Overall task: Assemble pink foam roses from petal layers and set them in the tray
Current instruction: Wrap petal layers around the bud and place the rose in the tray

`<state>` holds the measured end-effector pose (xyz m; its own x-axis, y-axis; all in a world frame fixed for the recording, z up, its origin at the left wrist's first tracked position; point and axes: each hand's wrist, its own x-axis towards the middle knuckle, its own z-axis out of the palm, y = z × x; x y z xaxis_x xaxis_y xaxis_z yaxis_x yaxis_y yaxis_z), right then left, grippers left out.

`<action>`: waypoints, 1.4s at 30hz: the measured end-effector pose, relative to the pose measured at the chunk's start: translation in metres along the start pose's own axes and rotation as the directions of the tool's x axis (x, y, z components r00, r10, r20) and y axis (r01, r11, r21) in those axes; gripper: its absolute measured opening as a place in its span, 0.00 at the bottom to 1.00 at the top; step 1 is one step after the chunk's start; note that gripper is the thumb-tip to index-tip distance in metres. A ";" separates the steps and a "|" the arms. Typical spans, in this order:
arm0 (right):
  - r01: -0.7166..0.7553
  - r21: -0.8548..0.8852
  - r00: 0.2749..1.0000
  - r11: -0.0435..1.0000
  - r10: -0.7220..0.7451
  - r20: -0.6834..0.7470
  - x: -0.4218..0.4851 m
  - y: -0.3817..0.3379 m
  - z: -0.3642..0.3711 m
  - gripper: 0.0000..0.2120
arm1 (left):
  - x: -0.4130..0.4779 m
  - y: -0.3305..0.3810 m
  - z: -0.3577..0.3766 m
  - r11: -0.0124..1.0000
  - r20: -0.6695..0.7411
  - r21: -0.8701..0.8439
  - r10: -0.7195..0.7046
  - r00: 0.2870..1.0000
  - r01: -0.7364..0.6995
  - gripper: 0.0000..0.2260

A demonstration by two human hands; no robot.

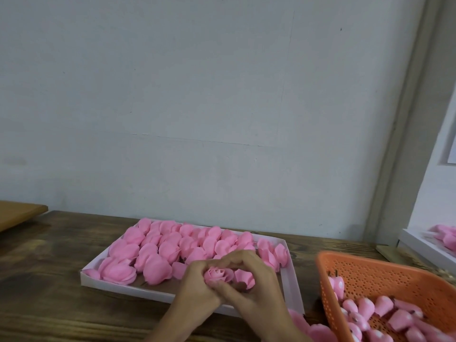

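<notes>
the pink foam rose [217, 274] is held between both hands, over the near end of the white tray [118, 288], which is already packed with finished roses [148, 253]. to do this step well, i'd keep the bud centred and wrap the outer petals evenly without crushing the soft foam. the left hand [195, 283] curls round the rose's side. the right hand [254, 285] cups it opposite, fingers bent over the top. an orange basket [365, 270] of buds stands to the right on the table [49, 267].
</notes>
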<state>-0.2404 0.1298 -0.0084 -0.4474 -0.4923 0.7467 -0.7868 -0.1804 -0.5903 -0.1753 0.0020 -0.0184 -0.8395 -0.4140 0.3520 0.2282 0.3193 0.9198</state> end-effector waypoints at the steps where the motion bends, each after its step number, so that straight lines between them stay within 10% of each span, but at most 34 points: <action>1: -0.051 0.023 0.999 0.998 0.051 0.014 0.000 0.000 0.000 0.12 | 0.001 -0.003 -0.002 1.000 0.017 0.009 -0.008 1.000 0.008 0.11; 8: -0.151 0.177 0.985 0.973 0.132 0.114 0.008 -0.016 -0.004 0.11 | 0.003 0.002 -0.004 0.990 -0.048 -0.003 -0.142 0.989 0.142 0.07; 12: -0.218 0.230 0.963 0.949 0.247 -0.107 0.013 -0.023 -0.004 0.08 | 0.003 0.004 -0.013 0.889 -0.010 -0.423 -0.197 0.980 0.175 0.23; 20: -0.210 -0.143 0.950 0.967 0.236 0.202 0.013 -0.024 -0.003 0.14 | -0.001 0.009 -0.010 0.717 0.101 -0.664 -0.196 0.975 0.213 0.35; 26: -0.098 -0.629 0.986 0.771 0.161 0.044 0.018 -0.017 -0.018 0.09 | 0.008 -0.001 -0.009 0.730 0.123 -0.666 -0.094 0.988 0.153 0.18; 29: -0.398 -0.128 0.913 0.909 0.377 -0.157 0.020 -0.013 -0.015 0.09 | 0.009 -0.001 -0.007 0.728 0.096 -0.671 -0.104 0.990 0.142 0.22; 31: -0.505 0.287 0.815 0.814 0.559 -0.152 0.023 -0.018 -0.016 0.07 | 0.010 -0.002 -0.006 0.721 0.090 -0.679 -0.103 0.991 0.137 0.25; 42: -0.223 -0.174 0.974 0.959 0.213 -0.074 0.009 -0.029 -0.001 0.13 | 0.003 0.010 0.009 0.618 0.272 -0.766 0.060 0.960 0.179 0.29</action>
<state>-0.2220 0.1310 0.0157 -0.6352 -0.4547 0.6243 -0.7287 0.0847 -0.6796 -0.1802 0.0113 -0.0098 -0.9268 -0.1462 0.3459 0.3686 -0.5298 0.7638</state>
